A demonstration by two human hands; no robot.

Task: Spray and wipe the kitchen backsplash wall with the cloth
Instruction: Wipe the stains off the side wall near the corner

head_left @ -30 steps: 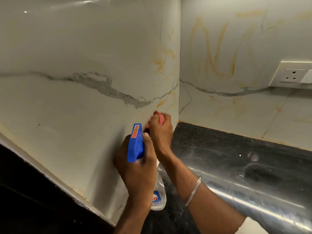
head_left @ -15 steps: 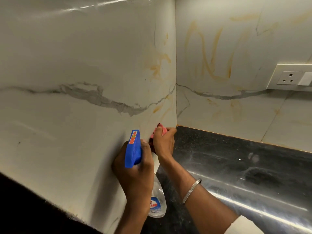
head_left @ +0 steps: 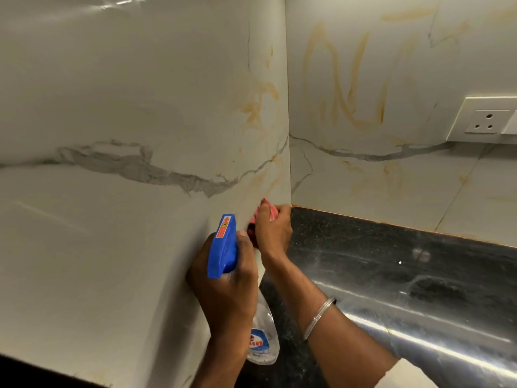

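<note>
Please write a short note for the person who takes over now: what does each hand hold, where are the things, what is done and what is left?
Left hand: gripping the spray bottle, blue trigger head up.
Right hand: pressing the pink cloth on the left backsplash wall, low, beside the corner and just above the black counter.
Done: cannot tell how much is wiped.
Left: yellowish streaks show on both walls, strongest on the right wall near the socket.

I am watching the right hand (head_left: 272, 229) sliding the pink cloth (head_left: 267, 212) down the backsplash wall (head_left: 140, 107) toward the corner (now just above the desk (head_left: 391, 261)), while the camera is drifting slightly.
</note>
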